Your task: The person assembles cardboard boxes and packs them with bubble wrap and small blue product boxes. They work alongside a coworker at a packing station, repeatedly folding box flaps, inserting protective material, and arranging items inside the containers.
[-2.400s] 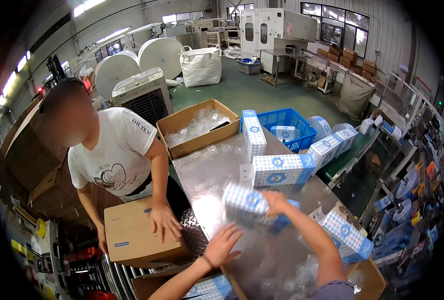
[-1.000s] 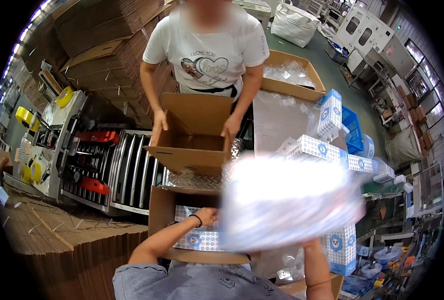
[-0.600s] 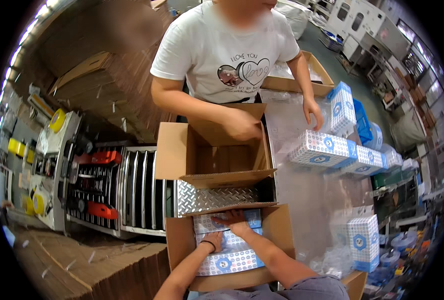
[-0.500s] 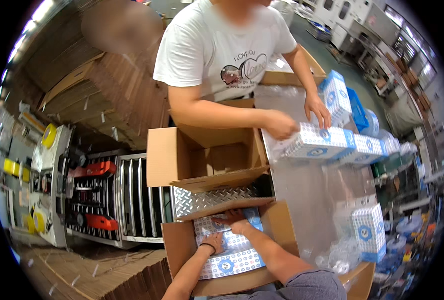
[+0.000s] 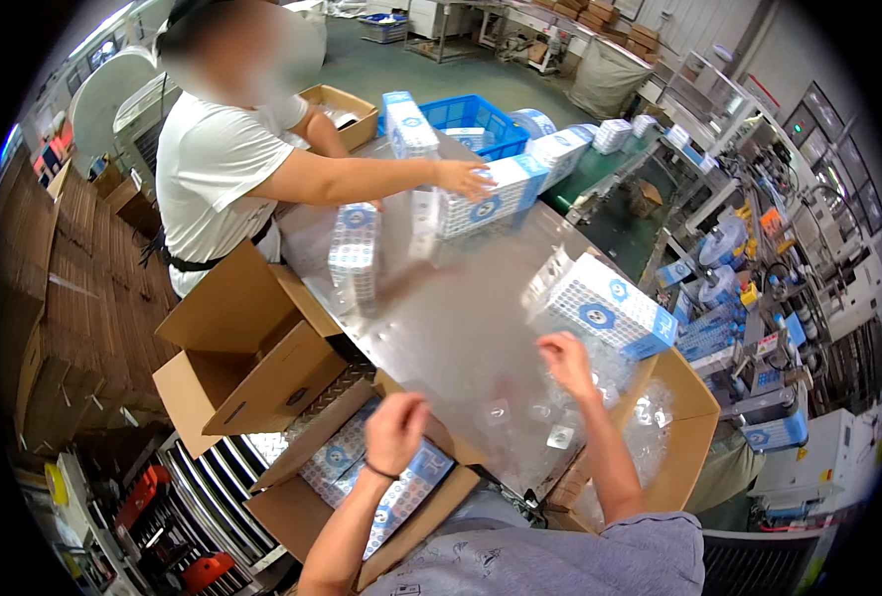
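Observation:
My left hand (image 5: 396, 433), its fingers curled in and nothing seen in them, hovers above an open carton (image 5: 436, 502). Inside that carton lie white and blue patterned packs (image 5: 401, 492), partly covered by my forearm. Over the metal table (image 5: 461, 343), my right hand (image 5: 567, 364) is lifted with its fingers loosely apart and holds nothing. Just beyond it stands a white and blue patterned pack (image 5: 605, 306), which it does not visibly touch. Clear plastic wrap (image 5: 610, 372) lies crumpled below this pack.
Across the table, a co-worker in a white shirt (image 5: 213, 149) reaches with a hand (image 5: 464, 179) to another pack (image 5: 496, 199). An open carton (image 5: 247, 348) stands at left over rollers (image 5: 198, 497). At right is a carton of plastic wrap (image 5: 694, 422); a blue crate (image 5: 506, 134) sits farther back.
The view has swung to the right. Both my hands have come up off the packs in the carton, the right one over the table. The co-worker's arm now stretches across the packs.

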`<state>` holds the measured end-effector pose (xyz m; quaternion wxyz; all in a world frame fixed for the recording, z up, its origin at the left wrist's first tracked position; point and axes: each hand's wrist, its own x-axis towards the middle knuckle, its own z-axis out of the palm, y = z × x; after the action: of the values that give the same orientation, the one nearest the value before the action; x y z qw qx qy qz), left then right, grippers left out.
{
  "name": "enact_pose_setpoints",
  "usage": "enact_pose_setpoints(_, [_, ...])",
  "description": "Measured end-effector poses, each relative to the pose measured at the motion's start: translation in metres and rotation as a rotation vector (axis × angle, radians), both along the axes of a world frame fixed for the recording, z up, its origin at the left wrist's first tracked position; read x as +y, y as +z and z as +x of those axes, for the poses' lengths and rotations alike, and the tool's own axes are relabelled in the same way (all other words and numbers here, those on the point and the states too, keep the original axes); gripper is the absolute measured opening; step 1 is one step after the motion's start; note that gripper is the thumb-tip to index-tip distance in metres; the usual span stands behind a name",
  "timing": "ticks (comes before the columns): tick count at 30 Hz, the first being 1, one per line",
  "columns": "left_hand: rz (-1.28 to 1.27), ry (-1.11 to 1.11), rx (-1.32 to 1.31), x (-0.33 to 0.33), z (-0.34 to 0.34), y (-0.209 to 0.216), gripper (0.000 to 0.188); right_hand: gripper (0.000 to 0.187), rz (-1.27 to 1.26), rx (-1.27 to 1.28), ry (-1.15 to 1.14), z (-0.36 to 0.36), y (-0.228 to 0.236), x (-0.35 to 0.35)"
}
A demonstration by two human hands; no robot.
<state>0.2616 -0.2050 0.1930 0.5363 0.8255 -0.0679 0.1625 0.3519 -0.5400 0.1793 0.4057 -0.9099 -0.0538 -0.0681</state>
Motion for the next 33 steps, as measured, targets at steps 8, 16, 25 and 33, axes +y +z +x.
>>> enact_pose_setpoints(8, [0.903, -0.792, 0.337, -0.172, 0.065, -0.113, 0.033, 0.033, -0.334, 0.055, 0.29, -0.07, -0.055, -0.063])
enact_pose_setpoints(16, [1.061, -1.032, 0.493, -0.191, 0.103, -0.166, 0.022, 0.021, -0.176, 0.06, 0.288, -0.068, -0.091, -0.078])
enact_pose_setpoints(25, [0.14, -0.752, 0.847, -0.203, 0.104, -0.164, 0.033, 0.009, 0.478, 0.383, -0.113, -0.083, -0.095, -0.132])
enact_pose_setpoints(33, [0.649, -0.533, 0.537, -0.223, 0.138, -0.127, 0.053, 0.027, 0.032, 0.44, -0.093, -0.101, -0.067, -0.134])
